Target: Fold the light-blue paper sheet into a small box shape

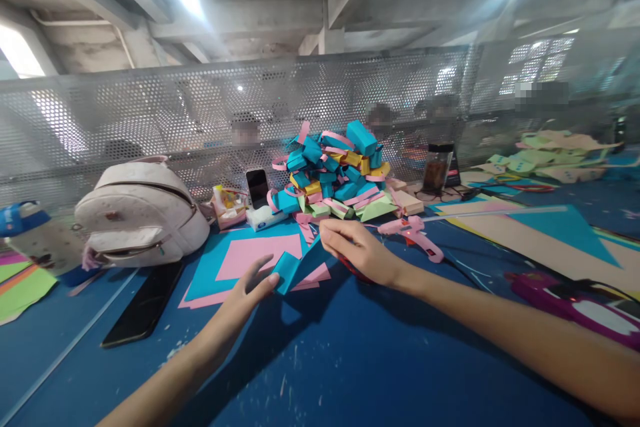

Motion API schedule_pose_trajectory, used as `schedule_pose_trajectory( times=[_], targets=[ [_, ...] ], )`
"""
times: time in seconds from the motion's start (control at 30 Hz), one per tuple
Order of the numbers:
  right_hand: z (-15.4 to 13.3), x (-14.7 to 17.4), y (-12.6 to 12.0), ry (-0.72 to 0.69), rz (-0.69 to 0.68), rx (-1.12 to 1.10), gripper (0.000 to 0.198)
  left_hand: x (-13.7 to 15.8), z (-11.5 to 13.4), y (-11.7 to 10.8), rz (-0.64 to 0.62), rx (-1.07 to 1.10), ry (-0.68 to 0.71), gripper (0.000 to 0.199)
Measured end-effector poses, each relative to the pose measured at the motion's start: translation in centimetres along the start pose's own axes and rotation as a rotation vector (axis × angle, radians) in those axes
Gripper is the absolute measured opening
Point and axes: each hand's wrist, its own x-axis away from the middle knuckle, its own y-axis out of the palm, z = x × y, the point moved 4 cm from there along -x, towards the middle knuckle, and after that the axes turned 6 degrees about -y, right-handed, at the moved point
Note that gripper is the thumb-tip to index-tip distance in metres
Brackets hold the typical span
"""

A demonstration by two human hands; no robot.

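A folded piece of blue paper [305,263] is raised a little above the table, bent near its left end. My right hand [365,255] is closed on its upper right end, fingers bunched together. Below that hand, red handles [355,270], perhaps of scissors, are partly hidden; whether the hand also grips them is unclear. My left hand [256,283] has its thumb tip at the paper's left edge, while its other visible fingers stretch out apart from the paper. Beneath both lie a pink sheet [250,257] and a larger blue sheet [205,273]. A pink glue gun [415,237] rests right of my right hand.
A heap of folded paper pieces [335,173] stands against the perforated metal screen [200,100]. Leftward are a white backpack [145,213], a black phone [145,303] and a bottle [45,240]. Rightward lie large paper sheets [530,233] and a purple object [575,307] with a cord.
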Motion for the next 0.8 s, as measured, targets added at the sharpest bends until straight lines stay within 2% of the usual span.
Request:
schedule_pose_trajectory(
  times=[0.13, 0.37, 0.47, 0.6, 0.8],
  targets=[
    [-0.4, -0.2, 0.2, 0.022, -0.029, -0.010, 0.024, 0.0, 0.3, -0.2, 0.062, 0.040, 0.032, 0.078],
    [0.7, 0.0, 1.0, 0.167, -0.122, -0.139, 0.018, 0.8, 1.3, -0.5, 0.133, 0.076, 0.084, 0.082],
    [1.0, 0.1, 1.1, 0.166, -0.123, -0.178, 0.016, 1.0, 1.4, -0.4, 0.122, 0.072, 0.072, 0.079],
    [1.5, 0.1, 1.0, 0.166, -0.106, -0.102, 0.011, 1.1, 1.4, -0.3, 0.111, 0.058, 0.059, 0.078],
    [1.6, 0.1, 0.7, 0.163, -0.083, -0.078, 0.019, 0.9, 1.4, -0.4, 0.105, 0.065, 0.055, 0.082]
  ],
)
